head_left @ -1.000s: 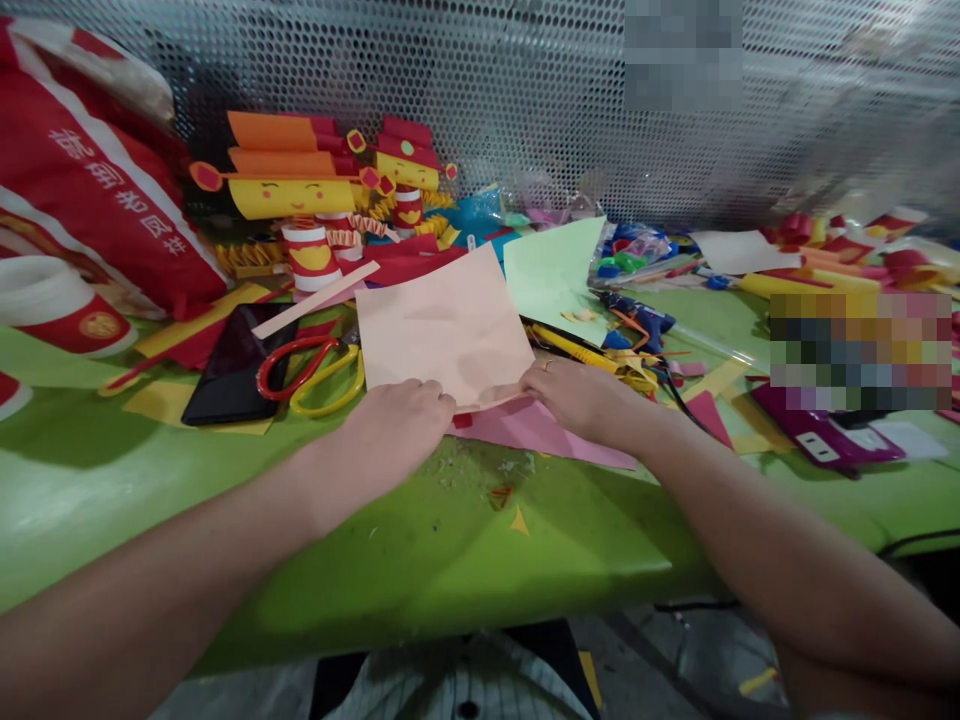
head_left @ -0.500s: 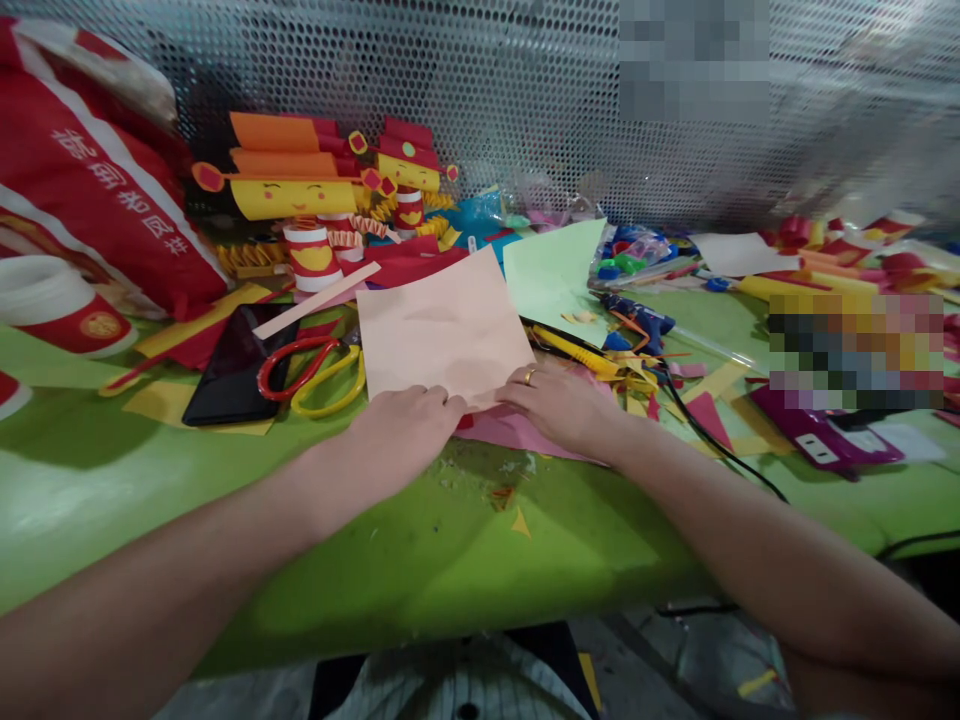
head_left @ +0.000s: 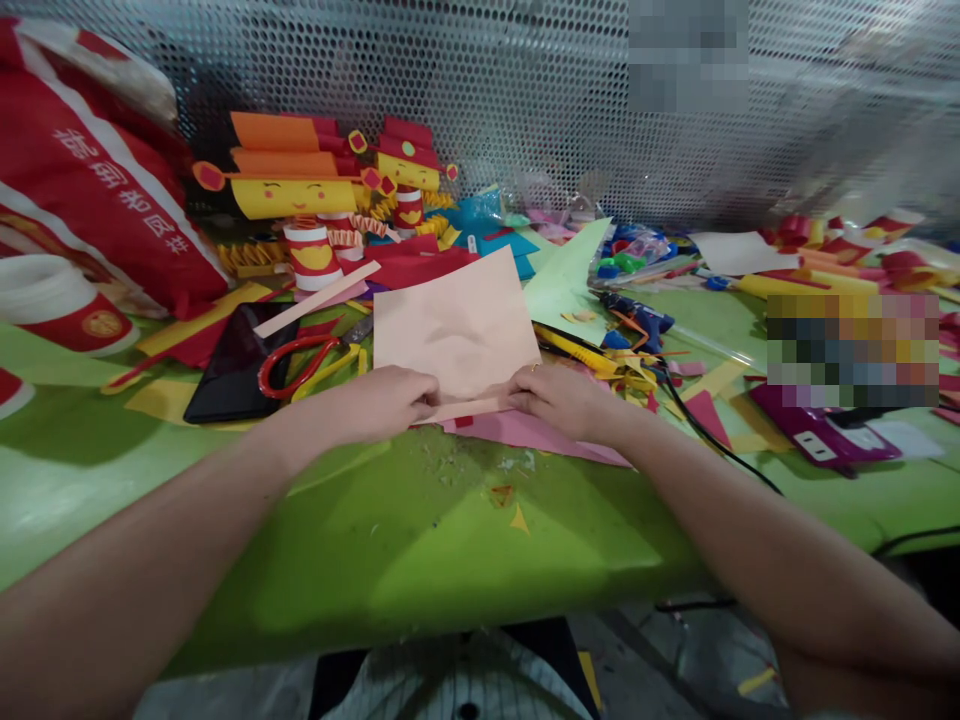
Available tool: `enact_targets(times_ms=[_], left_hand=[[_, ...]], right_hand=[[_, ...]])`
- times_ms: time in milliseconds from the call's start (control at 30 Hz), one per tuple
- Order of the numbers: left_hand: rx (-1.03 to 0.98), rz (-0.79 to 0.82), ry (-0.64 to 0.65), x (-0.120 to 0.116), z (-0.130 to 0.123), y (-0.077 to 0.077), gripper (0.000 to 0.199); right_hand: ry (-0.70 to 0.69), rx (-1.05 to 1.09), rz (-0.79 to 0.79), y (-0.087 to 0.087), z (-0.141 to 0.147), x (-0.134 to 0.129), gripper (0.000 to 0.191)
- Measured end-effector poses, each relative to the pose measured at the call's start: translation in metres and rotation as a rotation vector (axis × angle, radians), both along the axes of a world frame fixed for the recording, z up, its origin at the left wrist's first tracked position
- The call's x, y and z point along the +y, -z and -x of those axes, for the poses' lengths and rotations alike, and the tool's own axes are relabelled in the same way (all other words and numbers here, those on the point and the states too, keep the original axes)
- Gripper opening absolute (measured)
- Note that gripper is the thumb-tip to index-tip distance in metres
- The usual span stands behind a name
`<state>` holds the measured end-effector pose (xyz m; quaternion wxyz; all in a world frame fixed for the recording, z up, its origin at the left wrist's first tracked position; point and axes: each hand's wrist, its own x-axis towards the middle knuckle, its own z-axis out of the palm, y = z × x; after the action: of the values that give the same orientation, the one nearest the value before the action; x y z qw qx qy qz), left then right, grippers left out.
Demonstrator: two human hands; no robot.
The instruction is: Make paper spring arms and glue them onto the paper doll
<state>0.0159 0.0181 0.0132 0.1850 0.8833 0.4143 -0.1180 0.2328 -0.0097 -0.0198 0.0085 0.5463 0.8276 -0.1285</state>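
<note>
Pinching peach sheet (head_left: 459,315) by near fold (head_left: 472,408), left hand (head_left: 390,400) and right hand (head_left: 559,398); uneven pull could skew it; thumbs partly hidden.

One head-worn camera looks forward and steeply down over the near edge of the counter (head_left: 480,560), close enough that the forearms (head_left: 202,530) enter from the sides toward the hands (head_left: 559,402) mid-frame; a perforated panel (head_left: 525,110), seemingly upright though dim, closes the top.
</note>
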Motion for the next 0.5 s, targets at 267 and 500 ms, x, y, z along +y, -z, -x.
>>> enact_targets(times_ms=[267, 500], left_hand=[[0.003, 0.037, -0.068, -0.001, 0.0, -0.003, 0.024], [0.058, -0.187, -0.042, -0.008, -0.005, 0.009, 0.032]], right_hand=[[-0.005, -0.072, -0.077, 0.002, -0.002, -0.002, 0.027], [-0.076, -0.138, -0.159, 0.004, 0.001, -0.007, 0.028]])
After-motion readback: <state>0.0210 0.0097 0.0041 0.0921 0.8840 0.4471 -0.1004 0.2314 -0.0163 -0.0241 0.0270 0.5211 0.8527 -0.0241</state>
